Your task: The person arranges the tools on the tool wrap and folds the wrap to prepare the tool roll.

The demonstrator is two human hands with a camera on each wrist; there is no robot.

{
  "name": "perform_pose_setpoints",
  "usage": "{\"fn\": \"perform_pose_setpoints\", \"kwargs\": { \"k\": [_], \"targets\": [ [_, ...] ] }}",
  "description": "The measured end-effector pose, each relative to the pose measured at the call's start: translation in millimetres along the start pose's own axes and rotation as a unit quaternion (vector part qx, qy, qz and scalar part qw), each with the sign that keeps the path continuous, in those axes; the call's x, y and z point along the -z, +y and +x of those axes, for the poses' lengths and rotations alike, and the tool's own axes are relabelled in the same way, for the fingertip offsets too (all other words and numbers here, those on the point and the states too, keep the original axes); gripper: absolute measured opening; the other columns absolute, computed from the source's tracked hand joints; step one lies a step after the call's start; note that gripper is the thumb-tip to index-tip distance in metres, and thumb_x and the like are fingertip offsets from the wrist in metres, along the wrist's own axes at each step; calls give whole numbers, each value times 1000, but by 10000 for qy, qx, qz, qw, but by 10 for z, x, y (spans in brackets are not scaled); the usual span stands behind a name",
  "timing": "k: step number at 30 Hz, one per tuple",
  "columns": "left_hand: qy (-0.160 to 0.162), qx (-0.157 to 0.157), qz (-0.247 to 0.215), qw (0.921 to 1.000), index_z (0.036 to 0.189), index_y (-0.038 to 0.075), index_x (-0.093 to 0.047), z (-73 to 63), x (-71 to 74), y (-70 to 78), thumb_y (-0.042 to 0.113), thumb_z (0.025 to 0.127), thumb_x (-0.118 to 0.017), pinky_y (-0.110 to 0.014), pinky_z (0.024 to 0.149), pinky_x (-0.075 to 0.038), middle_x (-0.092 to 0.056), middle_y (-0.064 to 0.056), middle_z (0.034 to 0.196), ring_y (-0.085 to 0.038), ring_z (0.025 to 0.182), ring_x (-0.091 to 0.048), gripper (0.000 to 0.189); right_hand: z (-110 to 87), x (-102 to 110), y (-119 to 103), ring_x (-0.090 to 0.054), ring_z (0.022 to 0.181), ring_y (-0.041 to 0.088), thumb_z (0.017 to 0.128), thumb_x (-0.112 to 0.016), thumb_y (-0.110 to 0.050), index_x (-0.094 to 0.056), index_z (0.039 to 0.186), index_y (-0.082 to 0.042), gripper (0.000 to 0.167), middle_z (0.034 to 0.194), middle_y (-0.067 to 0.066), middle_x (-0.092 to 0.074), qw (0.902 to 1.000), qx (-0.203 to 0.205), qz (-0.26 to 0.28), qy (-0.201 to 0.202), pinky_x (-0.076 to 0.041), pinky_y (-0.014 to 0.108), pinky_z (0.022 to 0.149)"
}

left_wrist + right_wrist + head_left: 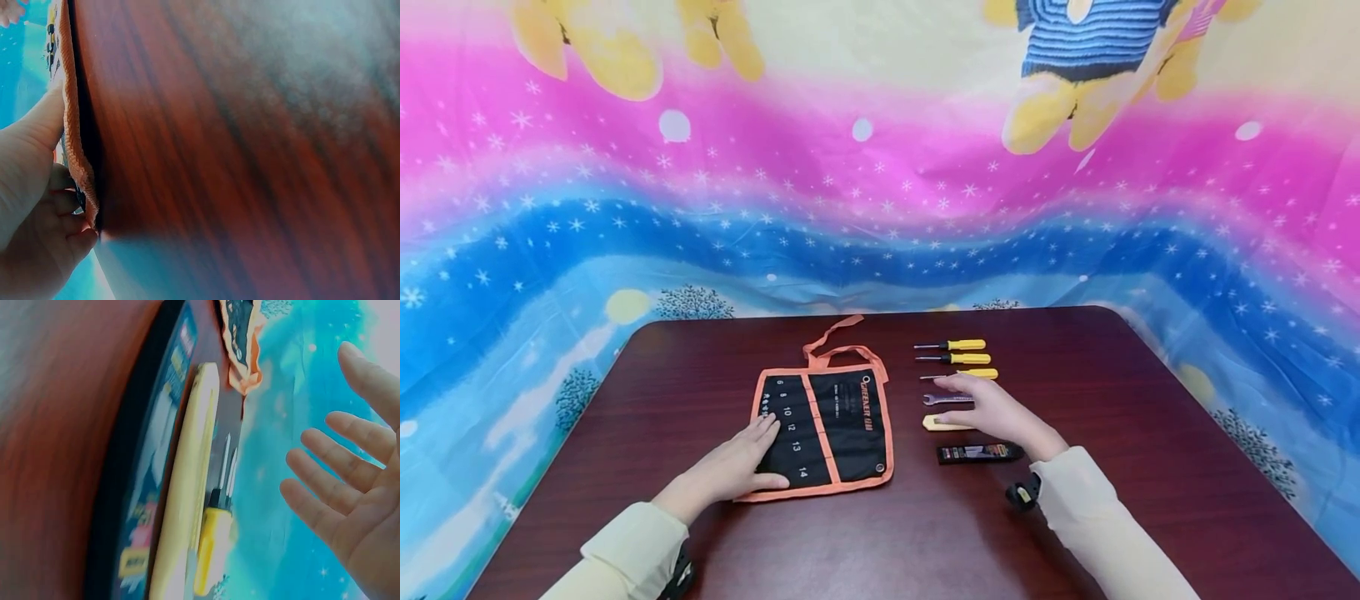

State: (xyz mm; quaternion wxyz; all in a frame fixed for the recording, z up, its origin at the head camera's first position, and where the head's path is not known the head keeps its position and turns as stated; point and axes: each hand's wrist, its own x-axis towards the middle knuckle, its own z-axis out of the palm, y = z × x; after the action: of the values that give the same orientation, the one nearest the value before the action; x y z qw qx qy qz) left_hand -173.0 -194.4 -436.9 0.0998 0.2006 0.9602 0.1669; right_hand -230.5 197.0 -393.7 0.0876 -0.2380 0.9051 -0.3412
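A dark red-brown wood-grain counter (865, 550) with rounded far corners stands before a printed cloth backdrop (820, 196) hanging in soft folds, its bands running from cream through magenta to blue. White snowflakes (577, 224) and pale discs (674, 126) dot the fabric, dark leafy trees (577, 398) flank both sides, and above, a yellow-legged figure (1086, 54) in blue stripes runs out of the head view's top

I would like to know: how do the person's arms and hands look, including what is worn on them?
The left hand and right hand wear no gloves. The left sleeve and right sleeve are pale cream, with wide cuffs. Small black devices show at both wrists.
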Motion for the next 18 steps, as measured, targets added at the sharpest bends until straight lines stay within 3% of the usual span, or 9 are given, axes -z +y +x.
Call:
{"fn": "perform_pose_setpoints", "kwargs": {
  "k": [18],
  "targets": [
    [-1, 43, -34, 10000, 138, -8, -34, -14, -4, 21, 50, 78, -67, -49, 102, -26, -26, -24, 144, -37, 133, -20, 89, -391, 103, 314, -51, 107, 34, 83, -69, -27, -53, 127, 0, 54, 123, 15, -53, 9994, 346, -23, -15, -46, 47, 83]
  ]
}}
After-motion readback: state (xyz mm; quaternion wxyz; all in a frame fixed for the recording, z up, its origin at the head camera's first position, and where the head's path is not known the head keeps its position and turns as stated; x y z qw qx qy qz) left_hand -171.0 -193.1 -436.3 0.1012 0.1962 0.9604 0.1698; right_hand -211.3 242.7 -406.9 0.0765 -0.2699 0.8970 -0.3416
